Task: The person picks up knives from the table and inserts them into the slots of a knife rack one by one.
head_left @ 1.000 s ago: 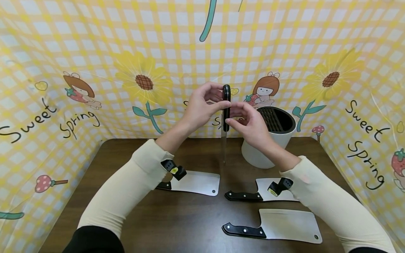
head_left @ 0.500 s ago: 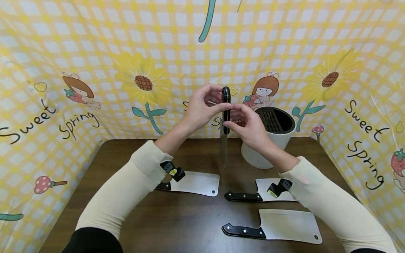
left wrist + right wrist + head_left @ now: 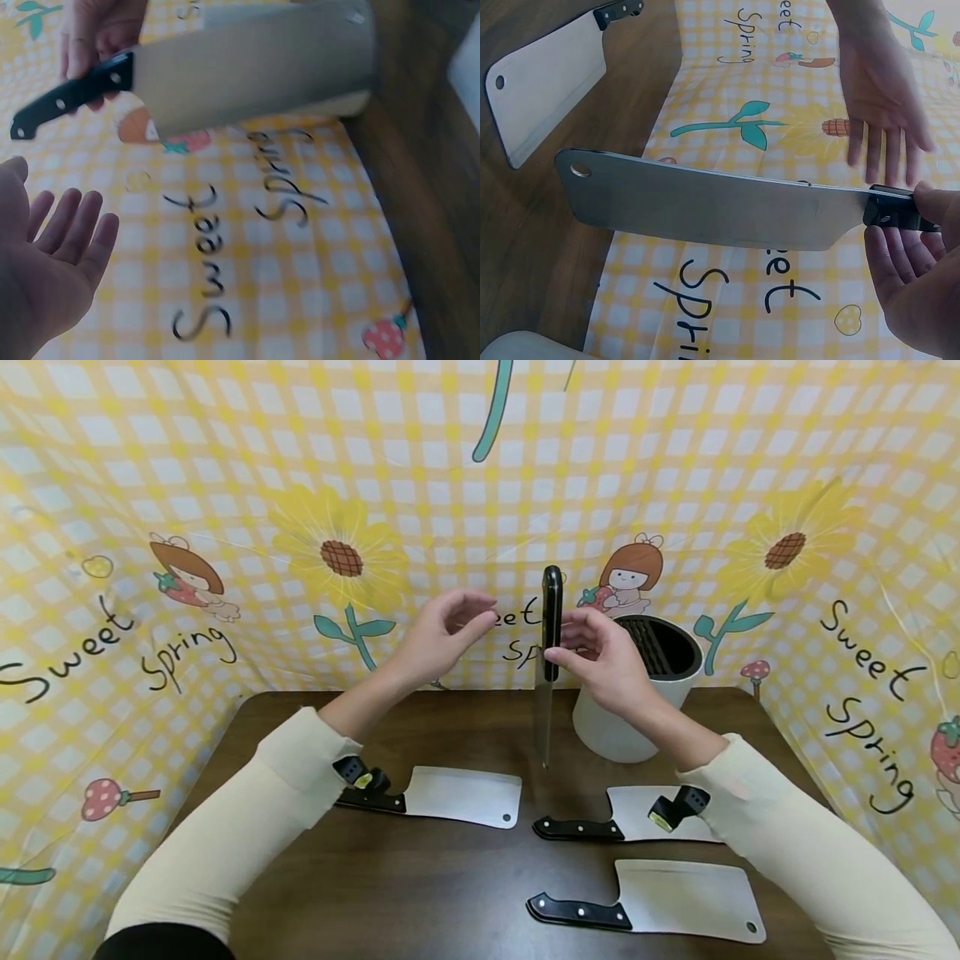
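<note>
My right hand (image 3: 611, 660) pinches the black riveted handle of a cleaver (image 3: 712, 202) between thumb and fingers. It holds the cleaver upright above the table, blade pointing down and seen nearly edge-on in the head view. The left wrist view shows the broad face of the cleaver (image 3: 255, 71), with a small hole near the blade's end. My left hand (image 3: 442, 635) is off to the left of the handle, apart from it, fingers relaxed and slightly bent with nothing in them. Just right of the right hand stands a white knife holder (image 3: 615, 727) with a dark, ridged inside.
Three more cleavers lie flat on the brown table (image 3: 390, 885): one on the left (image 3: 465, 795), one under the right forearm (image 3: 577, 828), one at front right (image 3: 690, 897). A yellow checked cloth (image 3: 450, 510) surrounds the table's back and sides.
My left hand has let go of the cleaver's handle and drawn away to the left and slightly down. The right hand, still holding the cleaver, has shifted a little to the right.
</note>
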A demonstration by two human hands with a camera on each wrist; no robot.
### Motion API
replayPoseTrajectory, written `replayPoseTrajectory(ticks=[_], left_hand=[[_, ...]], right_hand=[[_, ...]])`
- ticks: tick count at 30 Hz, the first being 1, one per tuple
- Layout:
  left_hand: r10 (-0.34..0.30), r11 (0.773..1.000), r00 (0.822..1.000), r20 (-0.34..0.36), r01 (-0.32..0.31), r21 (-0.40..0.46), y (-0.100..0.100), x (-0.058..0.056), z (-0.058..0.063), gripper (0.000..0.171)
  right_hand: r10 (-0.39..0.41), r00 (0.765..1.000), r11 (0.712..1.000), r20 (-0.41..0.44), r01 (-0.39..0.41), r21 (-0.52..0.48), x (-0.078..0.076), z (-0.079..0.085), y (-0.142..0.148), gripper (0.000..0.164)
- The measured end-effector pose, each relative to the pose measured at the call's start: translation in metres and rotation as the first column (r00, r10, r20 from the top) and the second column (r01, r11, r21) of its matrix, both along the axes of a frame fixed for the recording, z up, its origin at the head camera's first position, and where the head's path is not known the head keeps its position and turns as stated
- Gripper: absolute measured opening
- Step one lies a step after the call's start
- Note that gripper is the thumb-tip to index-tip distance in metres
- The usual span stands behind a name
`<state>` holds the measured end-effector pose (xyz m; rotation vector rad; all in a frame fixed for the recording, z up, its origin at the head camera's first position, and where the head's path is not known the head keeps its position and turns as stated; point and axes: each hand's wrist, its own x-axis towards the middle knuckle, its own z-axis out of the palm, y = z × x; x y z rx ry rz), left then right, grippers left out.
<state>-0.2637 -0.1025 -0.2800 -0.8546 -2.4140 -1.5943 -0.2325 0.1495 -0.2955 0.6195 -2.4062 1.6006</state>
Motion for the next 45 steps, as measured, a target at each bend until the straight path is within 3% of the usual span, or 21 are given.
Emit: replayPoseTrajectory(ticks=[4, 11, 15, 21, 29, 33, 39, 45], left_hand=[[0.025, 0.995, 0.999, 0.022, -0.023, -0.094, -0.023, 0.004, -0.011, 0.034], [-0.019, 0.973, 0.998, 0.059, 0.032, -0.229, -0.067, 0.006, -0.034, 0.037], [0.002, 0.955, 0.997, 0.076, 0.021, -0.295, -0.093, 0.010, -0.049, 0.039], [0.054, 0.927, 0.994, 0.091, -0.016, -0.375, -0.126, 0.023, -0.073, 0.042], [0.043, 0.906, 0.995, 0.086, -0.003, -0.423, -0.152, 0.043, -0.114, 0.044], [0.043, 0.897, 0.996, 0.076, -0.005, -0.442, -0.163, 0.051, -0.128, 0.047], [0.020, 0.885, 0.992, 0.127, 0.042, -0.464, -0.175, 0.056, -0.146, 0.054], [0.003, 0.846, 0.982, 0.187, 0.097, -0.525, -0.179, 0.060, -0.166, 0.059]], right_hand=[[-0.025, 0.999, 1.000, 0.025, 0.024, 0.019, 0.002, 0.003, 0.006, 0.043], [-0.037, 0.999, 0.999, 0.028, 0.037, 0.004, -0.001, 0.009, 0.014, 0.043], [-0.030, 0.999, 0.999, 0.026, 0.031, -0.022, -0.002, 0.015, 0.019, 0.041], [-0.045, 0.999, 0.998, 0.017, 0.045, -0.048, -0.001, 0.031, 0.026, 0.042], [-0.042, 0.998, 0.989, -0.038, 0.036, -0.147, -0.003, 0.056, 0.036, 0.037], [-0.023, 0.999, 0.968, -0.036, 0.013, -0.252, -0.005, 0.070, 0.043, 0.034], [0.018, 0.999, 0.903, -0.041, -0.034, -0.428, -0.006, 0.089, 0.055, 0.028], [-0.014, 0.998, 0.879, -0.062, -0.017, -0.477, -0.007, 0.106, 0.065, 0.027]])
